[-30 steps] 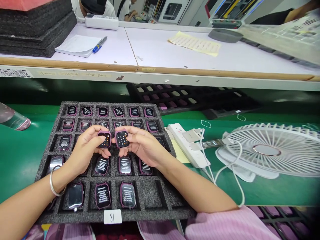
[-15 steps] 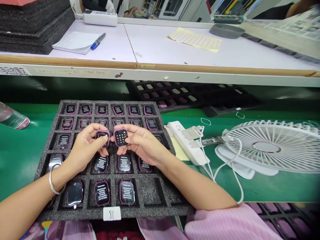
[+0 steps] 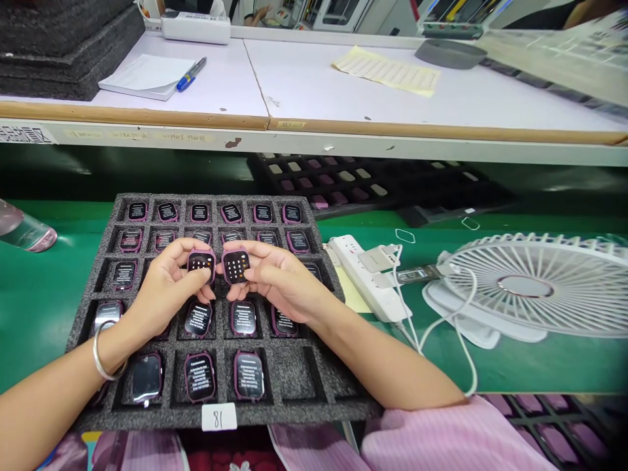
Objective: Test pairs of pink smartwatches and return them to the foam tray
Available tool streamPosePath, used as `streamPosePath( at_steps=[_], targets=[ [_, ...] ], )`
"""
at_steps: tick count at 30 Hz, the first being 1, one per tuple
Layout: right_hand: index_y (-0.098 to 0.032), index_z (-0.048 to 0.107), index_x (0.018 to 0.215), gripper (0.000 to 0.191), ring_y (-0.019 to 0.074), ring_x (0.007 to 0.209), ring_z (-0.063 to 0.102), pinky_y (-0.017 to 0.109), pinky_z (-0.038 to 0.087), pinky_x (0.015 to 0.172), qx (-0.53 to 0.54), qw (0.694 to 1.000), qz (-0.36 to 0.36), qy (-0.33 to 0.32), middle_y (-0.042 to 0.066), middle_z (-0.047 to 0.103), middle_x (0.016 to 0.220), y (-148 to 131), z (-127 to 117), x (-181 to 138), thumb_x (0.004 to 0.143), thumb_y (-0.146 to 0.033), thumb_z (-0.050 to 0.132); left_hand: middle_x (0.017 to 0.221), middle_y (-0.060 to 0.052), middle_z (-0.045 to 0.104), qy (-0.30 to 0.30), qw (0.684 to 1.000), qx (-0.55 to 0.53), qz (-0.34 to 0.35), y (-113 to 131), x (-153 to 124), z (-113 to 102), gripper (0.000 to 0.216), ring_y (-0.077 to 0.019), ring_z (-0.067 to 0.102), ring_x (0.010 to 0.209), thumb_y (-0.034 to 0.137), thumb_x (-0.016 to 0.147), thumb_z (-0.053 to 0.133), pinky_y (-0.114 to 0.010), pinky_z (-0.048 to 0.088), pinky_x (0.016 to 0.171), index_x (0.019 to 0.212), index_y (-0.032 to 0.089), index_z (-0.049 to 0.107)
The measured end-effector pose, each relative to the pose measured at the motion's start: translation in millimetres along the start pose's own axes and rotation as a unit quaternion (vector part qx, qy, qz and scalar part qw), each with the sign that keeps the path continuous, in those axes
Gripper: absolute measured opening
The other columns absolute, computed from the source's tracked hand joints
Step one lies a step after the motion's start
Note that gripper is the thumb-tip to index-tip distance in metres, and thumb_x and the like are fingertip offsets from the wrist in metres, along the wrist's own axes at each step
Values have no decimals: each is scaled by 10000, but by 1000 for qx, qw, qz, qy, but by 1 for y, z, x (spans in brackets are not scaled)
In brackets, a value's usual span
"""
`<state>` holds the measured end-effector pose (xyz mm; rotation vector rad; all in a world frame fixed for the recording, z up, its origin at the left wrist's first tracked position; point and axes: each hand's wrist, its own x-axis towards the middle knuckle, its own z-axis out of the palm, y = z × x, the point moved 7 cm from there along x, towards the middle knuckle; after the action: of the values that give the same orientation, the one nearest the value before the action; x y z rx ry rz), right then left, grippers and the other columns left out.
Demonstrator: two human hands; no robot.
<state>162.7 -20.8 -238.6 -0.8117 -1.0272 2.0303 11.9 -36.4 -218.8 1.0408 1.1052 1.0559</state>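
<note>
A black foam tray [image 3: 294, 386] with a tag marked 81 lies on the green mat, its pockets filled with several pink-cased smartwatch bodies. My left hand [image 3: 164, 291] grips one watch body [image 3: 201, 263] above the tray's middle, thumb on its lit screen. My right hand [image 3: 282, 281] holds a second watch body [image 3: 236, 265] beside it, thumb near the lit keypad screen. The two watches almost touch. A silver bangle [image 3: 101, 356] sits on my left wrist.
A white power strip [image 3: 366, 284] with plugs and white cables lies right of the tray, and a white fan [image 3: 540, 284] lies flat beyond it. Another dark tray [image 3: 343, 186] sits under the shelf. A clear bottle [image 3: 24, 230] lies at the left. Notepad and pen [image 3: 191, 73] rest on the shelf.
Both hands stay over the tray with their watches. The left watch's screen went dark for a moment and is lit with a keypad again. The view has shifted slightly.
</note>
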Motion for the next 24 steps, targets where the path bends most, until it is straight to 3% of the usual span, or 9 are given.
streamPosePath(
  at_steps=[15,24],
  targets=[
    [-189,619,1211,491,134,708,746,240,581,679,1,999,-28,-25,8,752,941,-3,3,-1,739,-73,692,959,14,671,-19,999,13,28,-3,1,0,390,-77,699,599,144,746,745,-181,610,575,1081,181,548],
    [-179,625,1193,463,119,663,736,215,570,631,-7,999,-37,-14,2,741,908,-2,0,1,757,-95,756,976,10,685,-28,999,-16,19,0,0,5,424,-85,721,627,79,694,714,-180,626,615,1073,171,550]
  ],
)
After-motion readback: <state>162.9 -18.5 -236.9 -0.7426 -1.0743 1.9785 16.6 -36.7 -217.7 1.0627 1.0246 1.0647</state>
